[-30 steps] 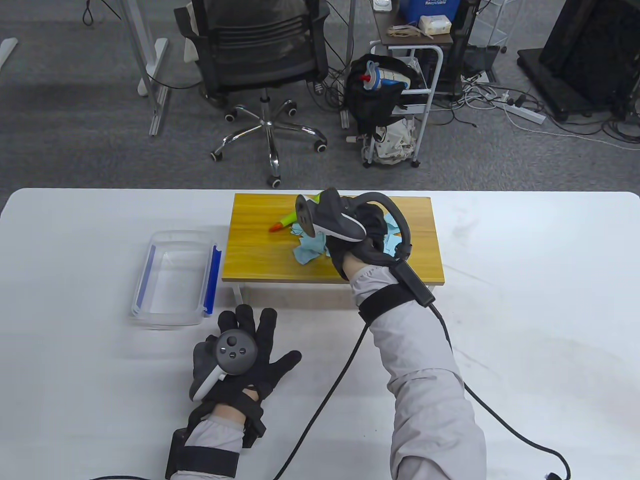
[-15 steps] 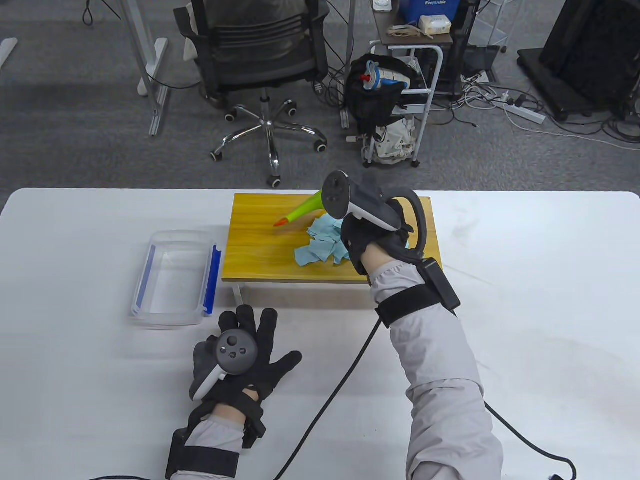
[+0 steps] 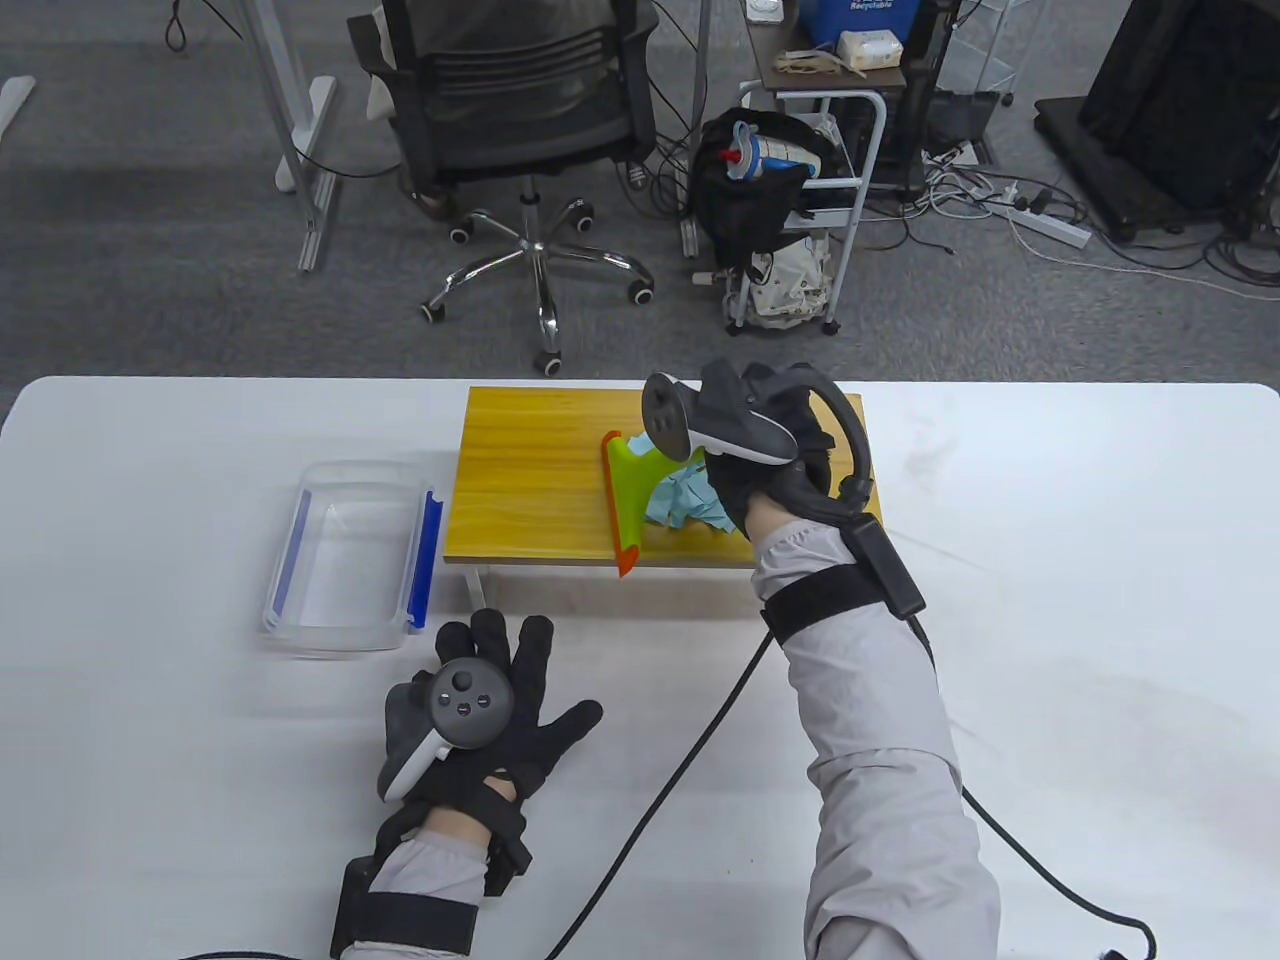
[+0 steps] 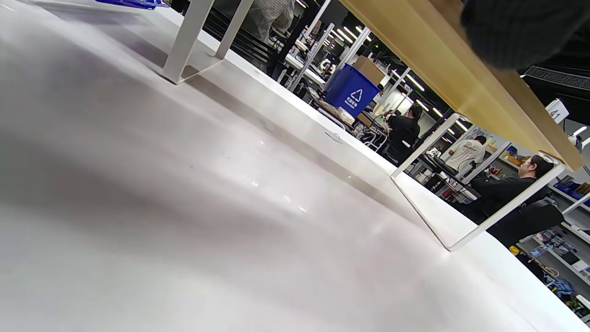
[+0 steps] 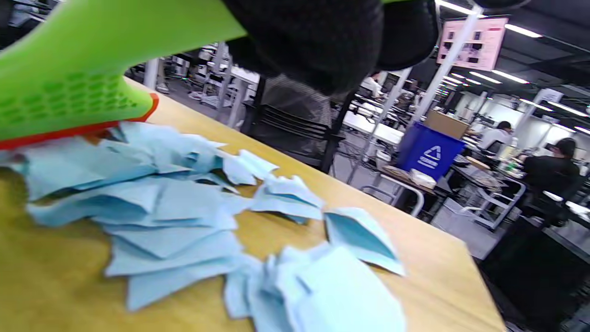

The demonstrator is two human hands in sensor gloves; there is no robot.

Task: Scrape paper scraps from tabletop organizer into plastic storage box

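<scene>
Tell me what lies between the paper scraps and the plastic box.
The green scraper, held by the right hand, stands left of the paper scraps. Beyond it only bare wooden stand top, then a gap down to the plastic box.

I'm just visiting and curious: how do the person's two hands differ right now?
The left hand lies flat on the white table, fingers spread, holding nothing; the right hand grips a green scraper. The left rests low near the box; the right is raised over the wooden organizer, beside the blue scraps. Both wear black gloves with trackers.
</scene>
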